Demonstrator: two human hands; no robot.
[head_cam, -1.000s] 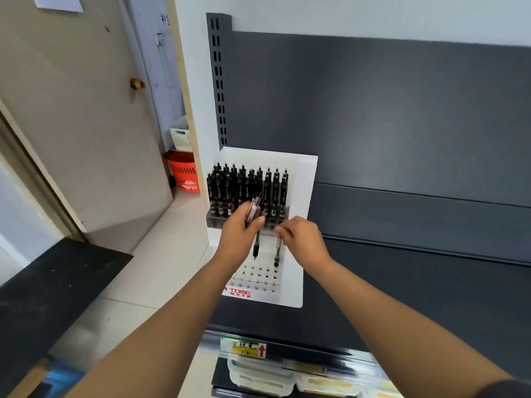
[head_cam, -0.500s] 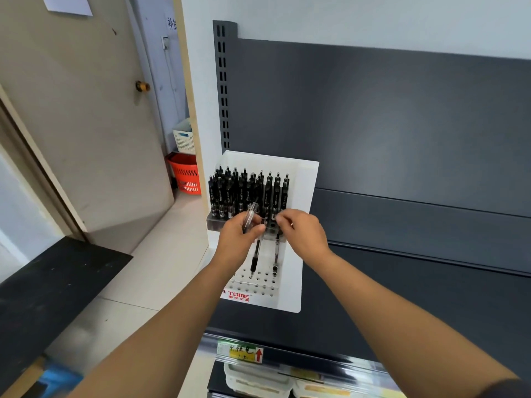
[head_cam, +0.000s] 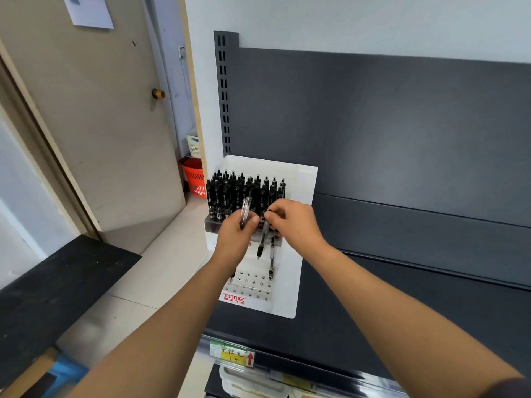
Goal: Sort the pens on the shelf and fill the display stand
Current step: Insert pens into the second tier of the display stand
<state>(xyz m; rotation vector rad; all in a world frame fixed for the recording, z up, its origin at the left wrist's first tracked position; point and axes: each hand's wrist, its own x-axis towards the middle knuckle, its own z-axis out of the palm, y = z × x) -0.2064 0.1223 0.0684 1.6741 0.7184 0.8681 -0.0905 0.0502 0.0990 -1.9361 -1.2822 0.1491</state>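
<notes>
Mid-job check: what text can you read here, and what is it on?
"TOME", red, on the stand front; characters beneath too small.
Shelf tag: handwriting unreadable, red up arrow.
Paper on door: blurred.
Pens: print too small.

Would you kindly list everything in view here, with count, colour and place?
shelf: one, dark grey, centre and right.
display stand: one, white, left end of shelf.
racked pens: many, black, upright in the stand's back rows.
lone pen: one, dark-tipped, standing in the front holes.
price label: one, yellow, shelf's front edge.
orange basket: one, orange, floor left of stand.
white basket: one, white, above the orange basket.
door: one, beige, far left.
left hand: one, grips clear pens, count unclear.
right hand: one, pinches held pen above front holes.
</notes>
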